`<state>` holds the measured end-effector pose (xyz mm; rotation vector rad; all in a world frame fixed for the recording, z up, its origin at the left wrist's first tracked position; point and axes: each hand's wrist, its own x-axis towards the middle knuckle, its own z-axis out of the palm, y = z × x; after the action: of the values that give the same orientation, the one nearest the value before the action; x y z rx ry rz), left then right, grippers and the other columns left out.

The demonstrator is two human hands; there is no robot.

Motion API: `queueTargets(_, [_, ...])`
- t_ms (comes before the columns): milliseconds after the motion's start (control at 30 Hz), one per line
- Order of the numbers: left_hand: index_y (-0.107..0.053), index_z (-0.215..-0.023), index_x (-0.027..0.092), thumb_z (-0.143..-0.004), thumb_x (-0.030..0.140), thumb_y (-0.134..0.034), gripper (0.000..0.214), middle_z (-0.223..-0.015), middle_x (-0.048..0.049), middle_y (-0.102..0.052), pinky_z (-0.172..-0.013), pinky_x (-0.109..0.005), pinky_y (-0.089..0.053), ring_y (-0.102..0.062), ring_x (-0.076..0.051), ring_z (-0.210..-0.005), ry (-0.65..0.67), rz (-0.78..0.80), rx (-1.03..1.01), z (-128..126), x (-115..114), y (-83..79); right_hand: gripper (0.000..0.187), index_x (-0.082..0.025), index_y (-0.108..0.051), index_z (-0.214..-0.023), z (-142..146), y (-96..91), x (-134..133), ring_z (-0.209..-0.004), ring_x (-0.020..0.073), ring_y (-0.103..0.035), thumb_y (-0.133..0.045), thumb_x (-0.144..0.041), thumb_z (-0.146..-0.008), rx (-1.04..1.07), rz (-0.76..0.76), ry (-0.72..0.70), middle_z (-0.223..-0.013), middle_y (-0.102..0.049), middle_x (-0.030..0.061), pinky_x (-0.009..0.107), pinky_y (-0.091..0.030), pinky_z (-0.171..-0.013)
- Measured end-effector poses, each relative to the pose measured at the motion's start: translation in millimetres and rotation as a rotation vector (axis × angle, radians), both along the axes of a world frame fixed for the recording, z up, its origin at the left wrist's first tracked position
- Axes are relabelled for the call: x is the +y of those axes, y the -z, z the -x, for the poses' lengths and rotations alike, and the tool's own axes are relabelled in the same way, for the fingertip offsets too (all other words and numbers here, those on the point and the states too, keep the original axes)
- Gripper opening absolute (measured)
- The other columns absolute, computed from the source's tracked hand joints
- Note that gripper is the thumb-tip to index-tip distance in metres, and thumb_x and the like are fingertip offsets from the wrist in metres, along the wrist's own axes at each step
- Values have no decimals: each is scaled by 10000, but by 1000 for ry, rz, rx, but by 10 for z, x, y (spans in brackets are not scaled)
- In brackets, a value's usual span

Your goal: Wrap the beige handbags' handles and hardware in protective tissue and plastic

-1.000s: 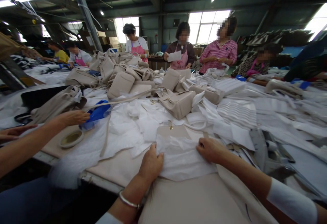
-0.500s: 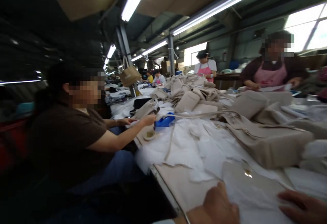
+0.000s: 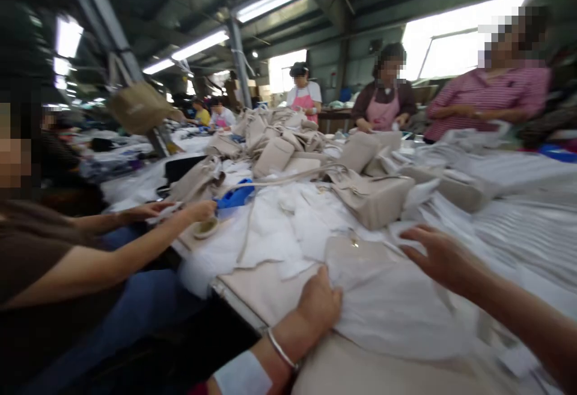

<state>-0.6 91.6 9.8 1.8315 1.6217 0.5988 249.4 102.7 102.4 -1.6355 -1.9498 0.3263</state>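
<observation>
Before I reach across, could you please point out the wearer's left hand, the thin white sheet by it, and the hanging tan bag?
Left hand (image 3: 318,302): head view, back of the hand.
White sheet (image 3: 392,311): head view, middle of its surface.
Tan bag (image 3: 137,108): head view, side of its body.

Behind your left hand's (image 3: 319,303) fingers you wear a slim, silver-coloured bangle (image 3: 281,352) — then, farther back from them, a white cuff (image 3: 243,376) beside reddish fabric (image 3: 198,389).
</observation>
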Motion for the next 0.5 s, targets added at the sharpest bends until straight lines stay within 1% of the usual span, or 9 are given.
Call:
queueTargets(67, [-547,-1260,68,-786,207,-569,495,-1192,-233,-652,-979,-381,-424,-598,-332,-1122,40,-1,-37,-16,65,5,262,-210,-715,-1065,191,-28,-5,-995,267,-626,-557,-333,-896,-124,50,-243,-1092,-677,111,411,-464,-954])
queueTargets(133, [-542,-1260,99,-800,213,-570,474,-1202,-205,-653,-986,-369,-412,-593,-312,-1137,66,9,-63,-20,122,31,353,-211,-665,-1209,412,90,-38,-1097,261,-605,-520,-338,-913,-208,158,-506,-1191,-663,106,399,-438,-993])
queueTargets(167, [-544,-1256,109,-801,218,-578,469,-1212,-195,-649,-991,-361,-408,-588,-303,-1149,71,12,-72,-16,140,43,430,-192,-629,-1273,503,191,-80,-1167,286,-575,-561,-374,-889,-259,241,-566,-1273,-631,128,423,-415,-1022])
queueTargets(200, [-552,-1245,114,-798,224,-588,462,-1213,-188,-650,-990,-355,-408,-588,-296,-1153,71,15,-78,-8,151,52,558,-170,-564,-1356,569,307,-137,-1255,326,-514,-587,-439,-868,-299,316,-574,-1380,-558,162,472,-380,-1053])
queueTargets(267, [-574,-1217,117,-790,243,-609,447,-1174,-175,-671,-965,-344,-427,-608,-286,-1120,68,24,-87,16,160,48,792,-162,-385,-1490,619,539,-258,-1394,392,-341,-578,-575,-842,-337,433,-520,-1545,-343,198,579,-276,-1101])
queueTargets(300, [-584,-1208,118,-786,262,-623,449,-1130,-167,-689,-936,-340,-445,-629,-281,-1075,67,30,-94,31,159,34,859,-177,-308,-1524,608,636,-306,-1430,408,-263,-550,-633,-838,-336,462,-486,-1583,-252,194,618,-222,-1112])
queueTargets(333, [-594,-1202,119,-773,287,-646,464,-1081,-156,-706,-895,-333,-464,-650,-276,-1015,70,35,-109,48,152,11,886,-200,-260,-1540,584,711,-338,-1447,414,-212,-520,-672,-837,-326,477,-464,-1600,-199,181,640,-180,-1117])
queueTargets(433, [-613,-1217,123,-679,327,-740,589,-866,-99,-730,-704,-290,-494,-671,-233,-751,98,88,-180,128,86,-99,912,-253,-236,-1544,503,808,-349,-1453,433,-172,-489,-740,-815,-302,469,-455,-1611,-175,157,661,-131,-1118])
queueTargets(500, [-573,-1292,123,-673,332,-732,672,-666,-26,-682,-529,-255,-448,-611,-183,-537,121,235,-221,222,-4,-180,918,-275,-219,-1546,482,809,-322,-1451,445,-160,-473,-760,-809,-303,467,-458,-1614,-163,156,672,-128,-1109])
